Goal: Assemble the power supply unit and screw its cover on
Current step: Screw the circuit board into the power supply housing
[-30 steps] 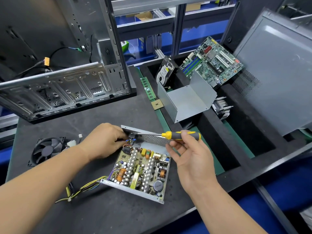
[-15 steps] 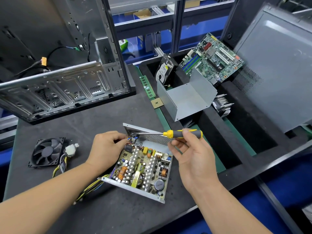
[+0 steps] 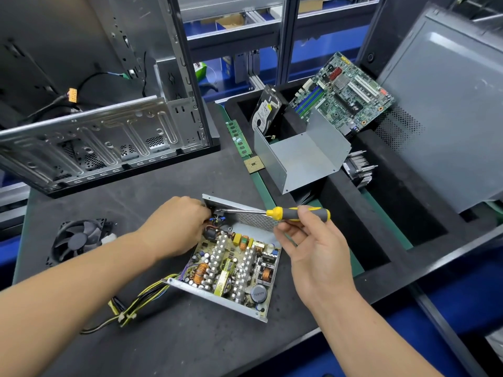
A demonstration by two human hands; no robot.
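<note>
Screwdriver (image 3: 285, 212) level, tip left, seemingly at power supply (image 3: 234, 262) wall

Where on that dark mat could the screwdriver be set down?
Bare mat lies in front of the open power supply, and more between it and the computer case. It is crowded around the fan and yellow cables.

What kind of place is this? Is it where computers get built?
Probably a computer assembly or repair workbench. An opened power supply unit lies on the dark mat, a bare computer case stands behind it, and a motherboard and hard drive sit in foam tray slots.
</note>
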